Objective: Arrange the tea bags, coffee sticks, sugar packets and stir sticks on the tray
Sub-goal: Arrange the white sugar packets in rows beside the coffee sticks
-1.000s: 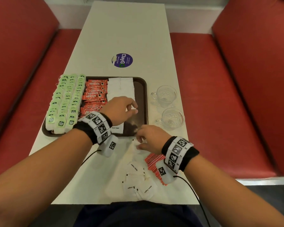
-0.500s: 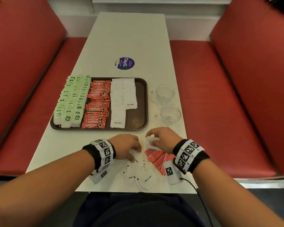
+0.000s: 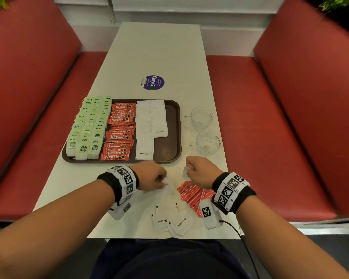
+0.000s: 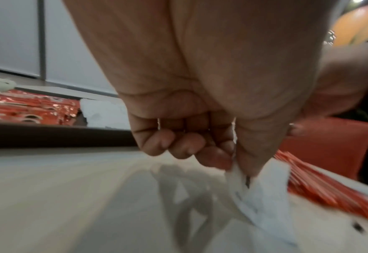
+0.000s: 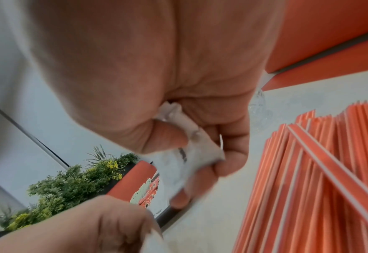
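Observation:
The brown tray (image 3: pixel 172 125) holds green tea bags (image 3: pixel 89 127), red coffee sticks (image 3: pixel 119 131) and two rows of white sugar packets (image 3: pixel 147 125). Loose sugar packets (image 3: pixel 173 220) and red stir sticks (image 3: pixel 191 195) lie on the table near its front edge. My left hand (image 3: pixel 151 176) pinches a white sugar packet (image 4: pixel 263 193) between thumb and forefinger just above the loose pile. To its right, my right hand (image 3: pixel 201 170) grips another sugar packet (image 5: pixel 185 154), close to the tray's front rim.
Two clear glass cups (image 3: pixel 201 117) (image 3: pixel 209 142) stand to the right of the tray. A round blue sticker (image 3: pixel 153 82) lies on the white table (image 3: pixel 157 53) behind the tray. Red benches (image 3: pixel 270 117) flank the table.
My left hand drew back from the tray to the loose pile and pinched a packet. The right hand stayed near the tray's front edge, gripping its packet.

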